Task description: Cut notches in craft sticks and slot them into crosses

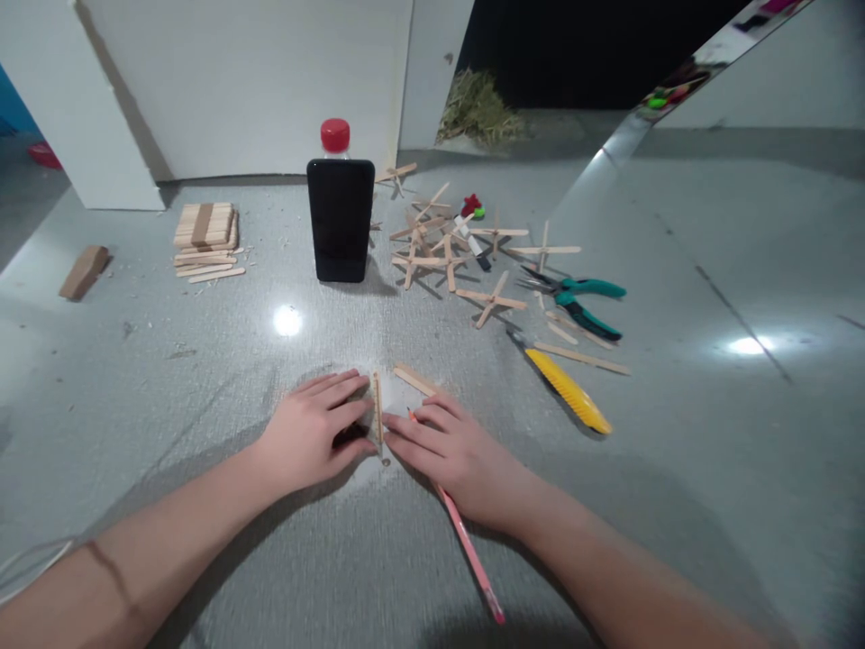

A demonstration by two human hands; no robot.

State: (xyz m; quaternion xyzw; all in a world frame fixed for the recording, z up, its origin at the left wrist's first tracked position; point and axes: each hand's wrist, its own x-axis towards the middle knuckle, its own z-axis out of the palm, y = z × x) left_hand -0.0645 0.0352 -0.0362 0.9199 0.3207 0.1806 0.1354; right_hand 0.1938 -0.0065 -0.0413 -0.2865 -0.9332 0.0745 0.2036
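A short, narrow piece of craft stick (377, 410), perhaps several set on edge together, is between my two hands on the grey floor. My left hand (307, 428) is at its left side, thumb and fingertips closed in against it. From the right, fingertips of my right hand (450, 451) touch the same piece. A pink pencil (469, 550) passes beneath the right palm, held loosely there, its point showing by the fingers. Just beyond that hand lies another flat craft stick (414, 379), partly covered by the fingers.
A black phone (341, 221) leans against a red-capped bottle (335, 135). Crossed craft sticks (432, 239) lie beyond, right of it. Teal pliers (581, 302) and a yellow utility knife (569, 389) are at right. A bundle of sticks (203, 225) and a brown block (85, 272) sit left.
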